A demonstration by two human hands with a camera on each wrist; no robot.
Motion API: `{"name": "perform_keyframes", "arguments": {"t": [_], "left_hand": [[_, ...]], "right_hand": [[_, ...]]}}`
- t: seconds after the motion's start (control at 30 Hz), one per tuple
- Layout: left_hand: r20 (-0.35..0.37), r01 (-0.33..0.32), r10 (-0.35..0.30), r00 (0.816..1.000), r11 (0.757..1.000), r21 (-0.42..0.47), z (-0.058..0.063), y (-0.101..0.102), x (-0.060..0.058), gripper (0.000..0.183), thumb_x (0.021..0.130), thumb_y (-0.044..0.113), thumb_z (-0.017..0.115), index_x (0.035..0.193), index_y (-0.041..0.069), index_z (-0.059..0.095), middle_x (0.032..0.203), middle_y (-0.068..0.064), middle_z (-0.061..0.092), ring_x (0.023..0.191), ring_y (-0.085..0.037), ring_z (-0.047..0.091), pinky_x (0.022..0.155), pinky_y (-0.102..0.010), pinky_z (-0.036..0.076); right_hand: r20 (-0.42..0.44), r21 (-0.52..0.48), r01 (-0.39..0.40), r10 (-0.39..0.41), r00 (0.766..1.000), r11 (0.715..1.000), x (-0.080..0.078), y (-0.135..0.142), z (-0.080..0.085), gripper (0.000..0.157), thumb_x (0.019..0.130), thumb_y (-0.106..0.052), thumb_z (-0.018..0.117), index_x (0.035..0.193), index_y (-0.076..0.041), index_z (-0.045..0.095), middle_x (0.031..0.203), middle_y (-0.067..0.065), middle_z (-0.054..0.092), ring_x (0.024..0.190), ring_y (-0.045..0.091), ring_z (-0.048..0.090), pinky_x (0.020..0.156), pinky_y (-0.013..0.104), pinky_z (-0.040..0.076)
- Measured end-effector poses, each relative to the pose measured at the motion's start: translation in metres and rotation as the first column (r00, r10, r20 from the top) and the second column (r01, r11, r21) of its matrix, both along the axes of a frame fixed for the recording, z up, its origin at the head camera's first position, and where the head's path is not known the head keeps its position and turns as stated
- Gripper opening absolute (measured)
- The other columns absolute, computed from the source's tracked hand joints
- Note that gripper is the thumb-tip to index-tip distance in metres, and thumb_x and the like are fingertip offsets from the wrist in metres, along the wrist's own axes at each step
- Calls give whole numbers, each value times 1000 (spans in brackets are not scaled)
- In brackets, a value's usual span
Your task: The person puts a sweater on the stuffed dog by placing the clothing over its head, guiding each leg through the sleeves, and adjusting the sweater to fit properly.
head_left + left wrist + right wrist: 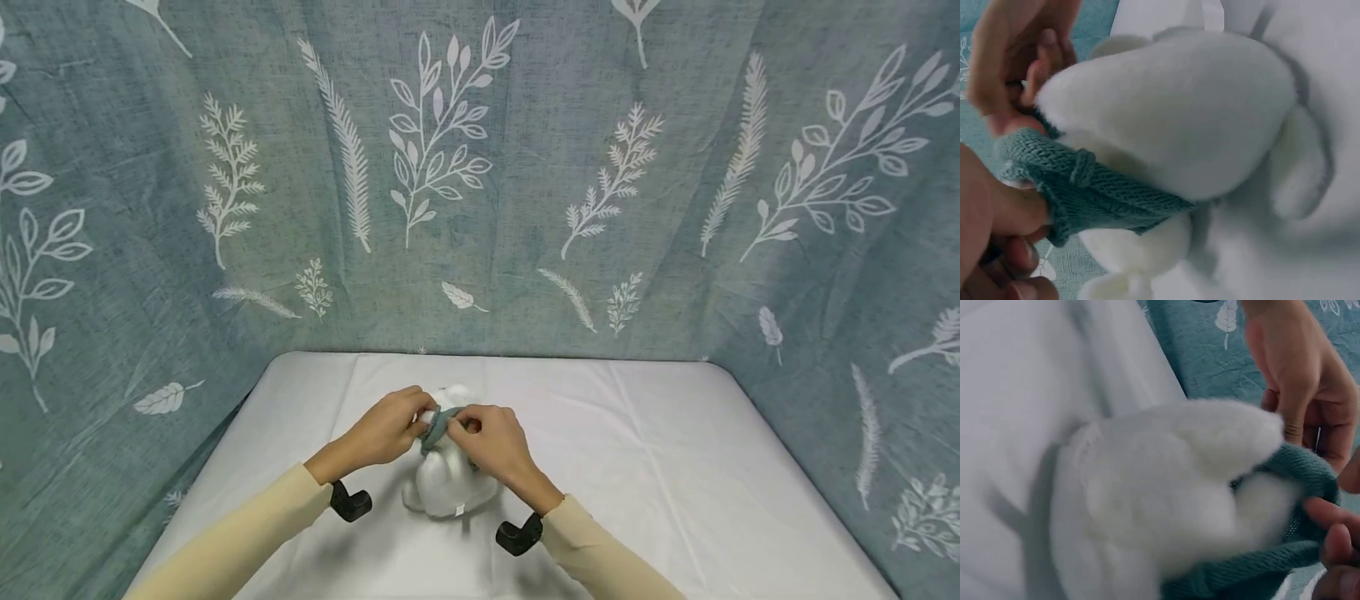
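A white plush animal (442, 487) stands on the table, its round body towards me and a small label (460, 509) low on it. Around its neck area runs a teal knitted garment (1107, 194), stretched between both hands. My left hand (386, 429) pinches the knit's edge on the left, its thumb tucked into the opening in the left wrist view. From the right, my right hand (497, 446) pinches the same band with thumb and forefinger. In the right wrist view the knit (1304, 469) gapes beside a white limb. The toy's face is hidden.
The table (630, 467) has a white cover with fold lines. Blue-green cloth (525, 192) with white leaf prints hangs behind it and along both sides. A black wrist camera (350, 502) sits on the left wrist and another camera (519, 535) on the right.
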State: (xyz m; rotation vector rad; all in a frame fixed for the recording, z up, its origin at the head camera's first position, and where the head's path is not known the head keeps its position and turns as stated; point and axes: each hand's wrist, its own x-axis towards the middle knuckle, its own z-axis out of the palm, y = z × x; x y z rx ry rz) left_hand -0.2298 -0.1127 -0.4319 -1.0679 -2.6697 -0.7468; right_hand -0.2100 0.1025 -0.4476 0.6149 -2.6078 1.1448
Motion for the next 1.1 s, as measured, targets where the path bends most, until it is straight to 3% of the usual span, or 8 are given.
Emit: {"name": "perform_keyframes", "arguments": {"t": [0.1,0.2,0.47,0.6,0.7,0.83,0.97,1.1], "left_hand": [[-63,1,-1,998,1000,0,-2,0,2,21,95,-4,69,113,7,71,102,-1,64,80,-10,56,72,-29,51],[-79,-12,11,997,1000,-12,-5,2,5,23,93,-1,72,114,8,71,103,1,63,81,-11,58,71,-30,52],[93,-6,18,996,992,-122,-3,-1,7,22,100,23,68,117,8,70,100,-3,60,77,-12,55,68,-31,49],[89,-3,14,996,993,-120,-2,-3,4,14,100,25,67,107,13,70,95,0,59,73,-9,51,65,-30,47],[40,-61,65,997,994,-91,-4,-3,4,6,97,24,67,97,17,67,89,6,56,68,-8,47,59,-27,43],[26,-174,174,984,985,-17,-6,-3,7,9,94,23,66,88,20,61,82,7,53,61,-7,42,54,-26,37],[70,-247,245,967,968,31,-5,-5,6,15,93,24,67,81,22,58,77,6,52,57,-9,42,52,-28,36],[148,-271,264,953,962,27,-7,-9,3,16,93,24,65,79,21,58,74,7,52,56,-10,40,52,-29,34]], "right_hand": [[14,-15,63,-63,998,998,1,1,2,26,96,-43,72,92,-17,70,63,-9,54,48,7,46,46,25,39],[38,41,90,-91,995,995,3,0,1,34,92,-49,75,98,-16,68,65,-8,53,50,8,46,46,26,40],[-3,187,145,-147,989,972,14,-1,-2,36,85,-48,83,93,-18,65,72,-8,52,57,7,47,47,26,39],[-57,238,165,-155,986,957,15,-3,-1,35,85,-47,83,94,-16,70,76,-6,55,57,6,46,47,25,39],[-89,269,151,-132,987,951,14,-5,-1,30,87,-42,83,98,-14,77,75,-5,53,54,6,44,46,23,38],[-148,301,146,-105,983,942,13,-6,-2,18,89,-32,83,96,-16,79,74,-6,46,51,7,38,44,24,34],[-197,331,153,-90,976,931,13,-3,-2,10,88,-26,84,91,-18,79,74,-7,44,49,7,36,44,24,33],[-180,357,152,-92,979,922,12,2,-2,9,87,-26,84,89,-19,80,74,-7,45,49,8,37,44,25,35]]}}
